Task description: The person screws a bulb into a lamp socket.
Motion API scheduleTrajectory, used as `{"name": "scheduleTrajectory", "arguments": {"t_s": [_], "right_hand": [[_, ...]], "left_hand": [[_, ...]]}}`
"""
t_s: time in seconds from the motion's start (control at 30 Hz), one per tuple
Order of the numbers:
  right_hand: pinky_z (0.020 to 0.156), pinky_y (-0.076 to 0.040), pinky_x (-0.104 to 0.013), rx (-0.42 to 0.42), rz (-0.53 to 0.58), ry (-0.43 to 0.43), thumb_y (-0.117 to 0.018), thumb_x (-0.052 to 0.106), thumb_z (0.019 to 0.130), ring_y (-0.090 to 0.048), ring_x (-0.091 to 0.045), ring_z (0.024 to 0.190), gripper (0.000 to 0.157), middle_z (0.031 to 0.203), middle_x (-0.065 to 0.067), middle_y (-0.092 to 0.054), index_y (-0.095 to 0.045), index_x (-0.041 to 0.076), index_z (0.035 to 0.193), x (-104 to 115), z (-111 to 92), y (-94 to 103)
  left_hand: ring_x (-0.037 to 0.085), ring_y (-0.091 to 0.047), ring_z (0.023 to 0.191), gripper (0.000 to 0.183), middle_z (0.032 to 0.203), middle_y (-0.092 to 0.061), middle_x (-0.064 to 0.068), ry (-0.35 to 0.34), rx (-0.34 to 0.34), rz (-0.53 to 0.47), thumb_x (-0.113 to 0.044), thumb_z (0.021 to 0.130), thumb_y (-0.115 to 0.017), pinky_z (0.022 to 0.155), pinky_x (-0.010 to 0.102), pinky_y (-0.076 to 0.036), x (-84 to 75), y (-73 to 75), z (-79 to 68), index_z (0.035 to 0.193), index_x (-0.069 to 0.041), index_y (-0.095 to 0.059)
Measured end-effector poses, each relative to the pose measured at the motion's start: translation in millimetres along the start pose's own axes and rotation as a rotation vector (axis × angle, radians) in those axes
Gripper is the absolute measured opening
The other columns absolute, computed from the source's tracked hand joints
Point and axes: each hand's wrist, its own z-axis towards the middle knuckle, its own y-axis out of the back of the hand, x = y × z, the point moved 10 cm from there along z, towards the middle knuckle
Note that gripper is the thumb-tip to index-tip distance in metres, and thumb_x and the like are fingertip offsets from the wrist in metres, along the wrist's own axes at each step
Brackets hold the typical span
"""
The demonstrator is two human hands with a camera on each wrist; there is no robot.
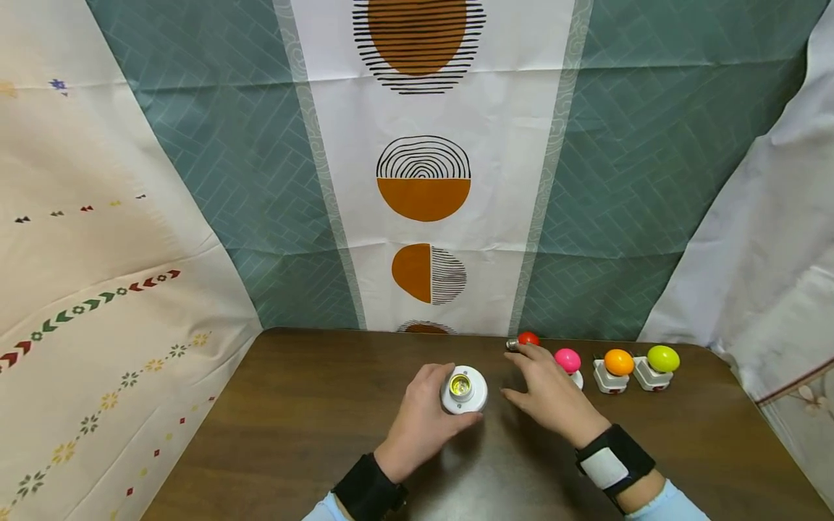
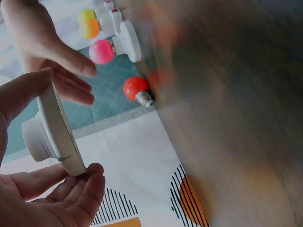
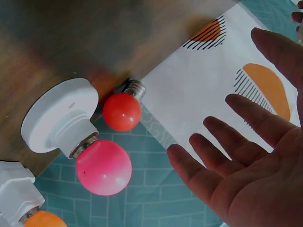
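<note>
My left hand (image 1: 426, 411) grips a round white bulb socket (image 1: 478, 394) by its rim, thumb on one side and fingers on the other. The socket's metal-lined opening faces up and has no bulb in it; in the left wrist view the socket (image 2: 57, 130) is held above the table. My right hand (image 1: 550, 394) is spread to the right of it, fingers apart and holding nothing. Just beyond its fingertips a red bulb (image 1: 528, 338) lies loose on its side, its metal screw base (image 3: 135, 89) showing in the right wrist view.
A pink bulb (image 1: 567, 359) stands in a round white socket (image 3: 61, 116), partly behind my right hand. Further right, an orange bulb (image 1: 618, 362) and a yellow-green bulb (image 1: 663, 358) sit in squarish white sockets. The brown table (image 1: 293, 434) meets a patterned cloth (image 1: 449, 217) at its back edge.
</note>
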Motion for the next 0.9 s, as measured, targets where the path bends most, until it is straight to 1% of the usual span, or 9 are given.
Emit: {"name": "scheduleTrajectory", "arguments": {"t_s": [0.1,0.2,0.33,0.5,0.6,0.73,0.9], "right_hand": [[0.095,-0.035,-0.049,0.010,-0.028,-0.020,-0.078,0.035,0.071,-0.038,-0.037,0.122,0.064,0.130,-0.018,-0.047,-0.057,0.003,0.123,-6,7,-4.0],[0.095,-0.034,-0.051,0.032,-0.038,-0.026,-0.077,0.035,0.071,-0.038,-0.038,0.122,0.065,0.130,-0.019,-0.047,-0.056,0.002,0.123,-10,14,-10.4],[0.096,-0.033,-0.051,0.066,-0.037,-0.038,-0.076,0.035,0.072,-0.039,-0.038,0.121,0.066,0.129,-0.021,-0.047,-0.055,0.001,0.124,-16,23,-20.5],[0.096,-0.033,-0.052,0.101,-0.028,-0.075,-0.077,0.034,0.072,-0.038,-0.042,0.121,0.068,0.129,-0.026,-0.045,-0.053,-0.001,0.124,-27,33,-29.6],[0.096,-0.033,-0.053,0.132,-0.020,-0.098,-0.077,0.034,0.071,-0.036,-0.044,0.122,0.069,0.130,-0.027,-0.044,-0.052,-0.002,0.125,-32,35,-35.6],[0.097,-0.029,-0.056,0.133,-0.023,-0.128,-0.078,0.032,0.070,-0.033,-0.050,0.121,0.069,0.129,-0.031,-0.042,-0.053,-0.005,0.122,-36,39,-38.9],[0.094,-0.030,-0.060,0.169,-0.024,-0.189,-0.078,0.033,0.070,-0.026,-0.055,0.123,0.074,0.133,-0.036,-0.033,-0.049,-0.005,0.126,-41,44,-46.1]], "left_hand": [[0.008,-0.049,0.095,0.077,0.115,-0.049,-0.002,-0.024,0.000,0.004,-0.044,0.065,-0.081,0.082,0.023,-0.042,-3.7,-2.0,-1.1,0.127,-0.008,-0.051],[0.008,-0.050,0.095,0.077,0.115,-0.048,-0.002,-0.029,-0.004,0.009,-0.044,0.065,-0.081,0.082,0.023,-0.042,-4.6,-2.3,-2.2,0.127,-0.008,-0.052],[0.008,-0.050,0.096,0.079,0.115,-0.048,-0.003,-0.018,0.004,0.020,-0.045,0.064,-0.081,0.082,0.023,-0.042,-2.8,-2.1,-3.1,0.127,-0.008,-0.051],[0.008,-0.050,0.096,0.080,0.115,-0.049,-0.003,-0.008,0.013,0.038,-0.045,0.063,-0.082,0.083,0.023,-0.042,-0.7,0.2,-2.5,0.127,-0.007,-0.052],[0.008,-0.050,0.096,0.079,0.114,-0.049,-0.003,0.007,0.024,0.039,-0.044,0.063,-0.082,0.083,0.023,-0.042,0.8,-0.2,-2.5,0.126,-0.008,-0.052],[0.008,-0.050,0.096,0.077,0.114,-0.049,-0.004,0.017,0.037,0.034,-0.043,0.063,-0.083,0.083,0.022,-0.042,2.5,-2.2,-2.3,0.125,-0.009,-0.052],[0.008,-0.050,0.095,0.077,0.113,-0.050,-0.003,0.024,0.045,0.045,-0.045,0.063,-0.082,0.082,0.022,-0.042,4.2,-3.3,-2.5,0.124,-0.009,-0.053]]}}
